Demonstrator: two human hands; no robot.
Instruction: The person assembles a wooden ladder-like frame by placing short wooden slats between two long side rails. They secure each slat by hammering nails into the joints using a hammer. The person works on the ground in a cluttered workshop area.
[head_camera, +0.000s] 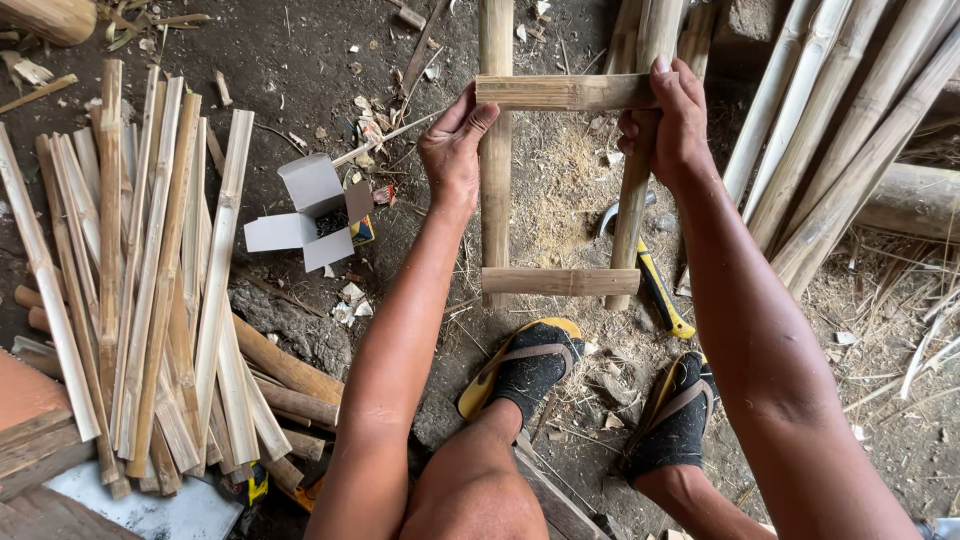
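A short bamboo crosspiece (560, 92) lies across two long bamboo rails (495, 200) on the dirt floor. My left hand (453, 150) presses its left end with the thumb on top. My right hand (668, 125) grips its right end, where it crosses the right rail (630, 220). A second crosspiece (558, 282) spans both rails nearer to me, just ahead of my feet in dark socks and yellow sandals (525, 365).
A hammer with a yellow and black handle (655, 290) lies right of the frame. An open white cardboard box of small nails (315, 215) sits to the left. Split bamboo slats (150, 280) are piled at left, whole bamboo poles (850, 140) at right.
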